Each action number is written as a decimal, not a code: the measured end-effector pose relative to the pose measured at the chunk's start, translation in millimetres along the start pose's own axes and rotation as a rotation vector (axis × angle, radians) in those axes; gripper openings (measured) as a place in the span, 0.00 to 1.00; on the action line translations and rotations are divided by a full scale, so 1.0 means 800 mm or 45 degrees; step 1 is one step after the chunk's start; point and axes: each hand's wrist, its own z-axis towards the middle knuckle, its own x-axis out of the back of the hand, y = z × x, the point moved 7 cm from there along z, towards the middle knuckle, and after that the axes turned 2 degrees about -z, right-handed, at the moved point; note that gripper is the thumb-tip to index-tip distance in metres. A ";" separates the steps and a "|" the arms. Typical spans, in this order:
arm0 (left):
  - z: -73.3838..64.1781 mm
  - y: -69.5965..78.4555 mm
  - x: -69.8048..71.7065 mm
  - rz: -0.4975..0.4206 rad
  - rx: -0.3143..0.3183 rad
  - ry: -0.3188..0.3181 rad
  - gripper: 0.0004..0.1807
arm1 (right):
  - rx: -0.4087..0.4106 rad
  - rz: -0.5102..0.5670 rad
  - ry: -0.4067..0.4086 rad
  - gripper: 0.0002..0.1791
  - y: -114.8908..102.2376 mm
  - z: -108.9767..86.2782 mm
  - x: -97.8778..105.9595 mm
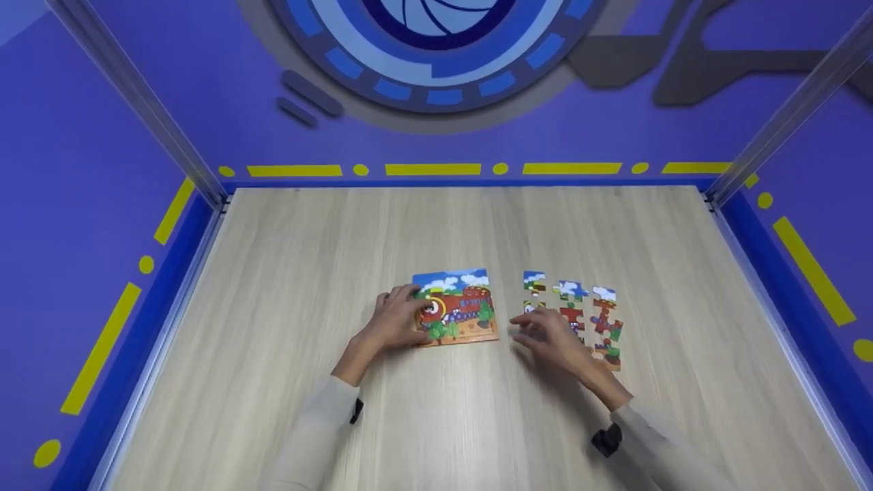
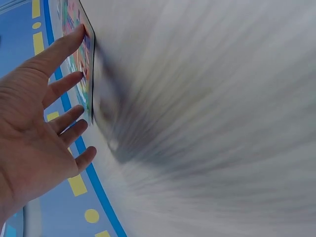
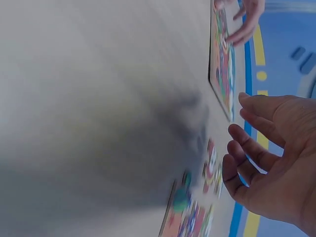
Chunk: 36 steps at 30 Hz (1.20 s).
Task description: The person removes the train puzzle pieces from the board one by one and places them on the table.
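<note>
A square picture board (image 1: 470, 307) with a cartoon red train or vehicle, clouds and green plants lies mid-table. My left hand (image 1: 397, 319) rests at its left side, thumb and fingers spread along the edge; in the left wrist view the left hand (image 2: 44, 113) has its fingertips at the board (image 2: 81, 59). To the right of the board, loose jigsaw pieces (image 1: 605, 320) lie in rough columns. Over the nearest column hovers my right hand (image 1: 551, 337), fingers loosely bent with nothing seen between them. The right wrist view has that right hand (image 3: 271, 153) above the table, partly hiding some pieces.
The wooden table (image 1: 436, 423) is walled by blue-purple panels (image 1: 443, 150) with yellow dashes at the back and both sides. Metal rails (image 1: 164, 348) run along the side edges. Dark wrist devices (image 1: 607, 440) sit at the sleeve cuffs.
</note>
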 end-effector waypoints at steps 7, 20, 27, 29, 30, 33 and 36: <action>0.002 -0.001 -0.001 0.015 -0.009 -0.017 0.36 | 0.064 0.092 -0.086 0.14 -0.035 0.038 -0.042; 0.006 0.006 -0.001 0.076 -0.086 -0.048 0.38 | 0.119 0.051 -0.176 0.19 -0.067 0.083 -0.112; 0.004 0.000 0.000 0.082 -0.070 -0.061 0.41 | 0.063 0.034 -0.235 0.25 -0.068 0.094 -0.122; 0.005 -0.001 0.000 0.068 -0.054 -0.065 0.40 | 0.018 0.060 -0.244 0.25 -0.066 0.097 -0.123; 0.005 -0.001 0.000 0.062 -0.047 -0.068 0.40 | -0.002 0.065 -0.242 0.24 -0.064 0.097 -0.123; 0.006 0.000 0.000 0.050 -0.042 -0.072 0.41 | -0.047 0.066 -0.227 0.22 -0.061 0.098 -0.122; 0.007 0.002 0.001 0.047 -0.052 -0.068 0.41 | -0.063 0.050 -0.217 0.19 -0.060 0.098 -0.121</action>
